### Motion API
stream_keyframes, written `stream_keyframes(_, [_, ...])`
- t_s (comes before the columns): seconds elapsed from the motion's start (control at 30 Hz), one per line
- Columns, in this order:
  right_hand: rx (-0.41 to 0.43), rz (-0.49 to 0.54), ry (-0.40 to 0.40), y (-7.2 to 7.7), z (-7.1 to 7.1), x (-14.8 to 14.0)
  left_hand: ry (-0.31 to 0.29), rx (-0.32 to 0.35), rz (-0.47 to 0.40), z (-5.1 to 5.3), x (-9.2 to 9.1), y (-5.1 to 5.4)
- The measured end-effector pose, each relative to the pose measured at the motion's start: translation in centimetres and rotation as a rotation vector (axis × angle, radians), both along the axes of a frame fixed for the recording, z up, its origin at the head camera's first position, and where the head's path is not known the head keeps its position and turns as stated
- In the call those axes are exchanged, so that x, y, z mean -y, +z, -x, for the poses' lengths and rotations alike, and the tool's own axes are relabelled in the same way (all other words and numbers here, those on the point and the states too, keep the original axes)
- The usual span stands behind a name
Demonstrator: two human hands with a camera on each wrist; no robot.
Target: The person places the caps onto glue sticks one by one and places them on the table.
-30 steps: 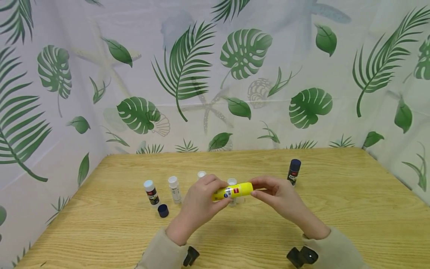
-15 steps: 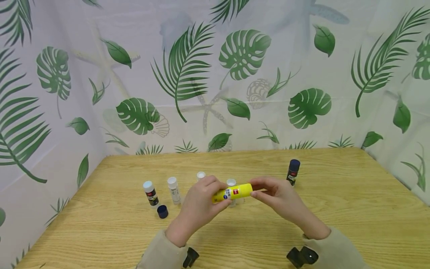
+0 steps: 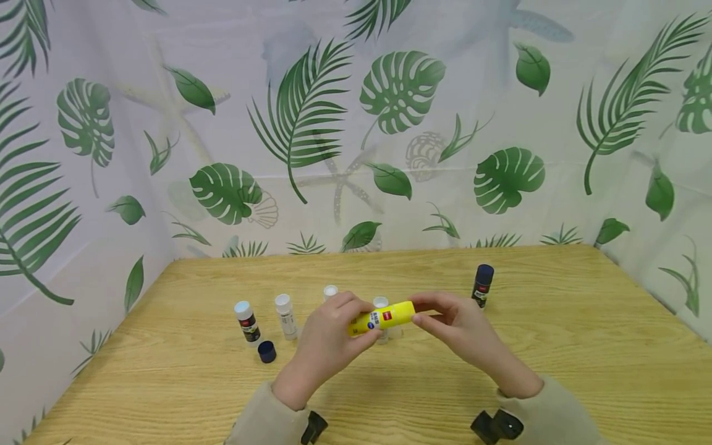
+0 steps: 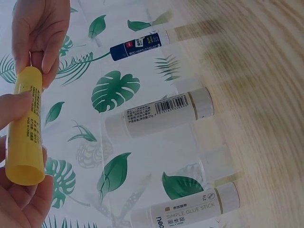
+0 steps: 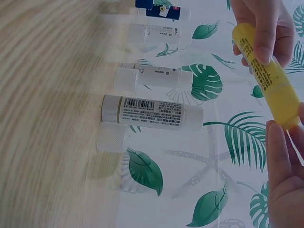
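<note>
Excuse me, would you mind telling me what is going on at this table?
A person's left hand grips a yellow glue stick, held roughly sideways above the table, while the right hand pinches its other end. Three white sticks stand farther back. Beyond them to the left, an uncapped blue stick stands near a loose blue cap; to the right stands a capped blue stick.

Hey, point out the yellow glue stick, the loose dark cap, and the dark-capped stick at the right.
Yellow glue stick [image 3: 381, 318]: head view, on its label.
Loose dark cap [image 3: 267, 354]: head view, on its outer side.
Dark-capped stick [image 3: 482, 288]: head view, mid-height, just below its cap.
</note>
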State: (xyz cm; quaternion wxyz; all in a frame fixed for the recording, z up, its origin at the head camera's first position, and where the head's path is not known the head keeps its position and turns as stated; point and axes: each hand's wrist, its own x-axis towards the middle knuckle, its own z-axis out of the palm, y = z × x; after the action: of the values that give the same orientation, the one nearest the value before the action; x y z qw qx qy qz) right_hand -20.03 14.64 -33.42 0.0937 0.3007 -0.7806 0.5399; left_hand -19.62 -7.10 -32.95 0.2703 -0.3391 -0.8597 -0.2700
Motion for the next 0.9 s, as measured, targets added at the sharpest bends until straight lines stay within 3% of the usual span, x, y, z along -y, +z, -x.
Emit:
stream_keyframes(0.37, [-0.002, 0.043, -0.003, 0.6, -0.1, 0.2, 0.014, 0.016, -0.037, 0.1, -0.2, -0.3])
stream_keyframes(0.63, [0.042, 0.077, -0.046, 1.4, -0.1, 0.3, -0.002, 0.053, -0.040, 0.0, -0.4, -0.1])
stream_keyframes(0.9, [0.032, 0.119, -0.060, 2.2, 0.0, 1.0, -0.022, 0.098, -0.075, 0.0, -0.6, -0.2])
